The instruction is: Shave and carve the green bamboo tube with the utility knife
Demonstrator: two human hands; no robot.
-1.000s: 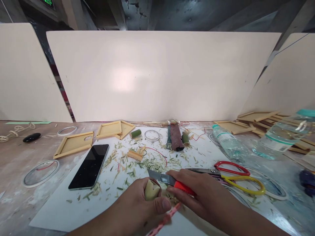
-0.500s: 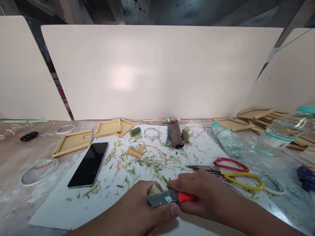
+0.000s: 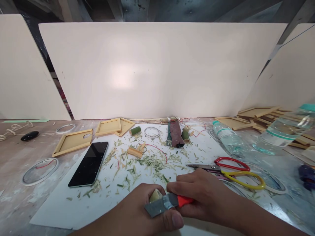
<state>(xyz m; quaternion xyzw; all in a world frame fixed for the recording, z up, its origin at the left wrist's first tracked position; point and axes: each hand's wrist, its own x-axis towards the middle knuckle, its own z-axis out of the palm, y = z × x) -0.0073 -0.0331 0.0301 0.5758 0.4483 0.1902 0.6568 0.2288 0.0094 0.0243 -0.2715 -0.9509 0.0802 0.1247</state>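
Note:
My left hand (image 3: pixel 142 213) is closed around a short pale bamboo piece (image 3: pixel 155 195), thumb pressed against the blade. My right hand (image 3: pixel 199 193) grips a utility knife (image 3: pixel 167 203) by its red handle, the grey blade lying across the bamboo piece. Both hands are low at the front edge of a white sheet (image 3: pixel 61 209) strewn with green and pale bamboo shavings (image 3: pixel 150 162).
A black phone (image 3: pixel 89 164) lies left on the sheet. Red-and-yellow scissors (image 3: pixel 228 170) sit right of my hands. Two water bottles (image 3: pixel 227 139) lie at right. Wooden frames (image 3: pixel 73 142), bamboo sections (image 3: pixel 135 131), sandpaper (image 3: pixel 176 134), clear rings (image 3: pixel 40 165) and white panels (image 3: pixel 157 68) stand behind.
The knife blade has been drawn toward me across the bamboo piece, ending lower and nearer my left thumb. Both hands shifted slightly down.

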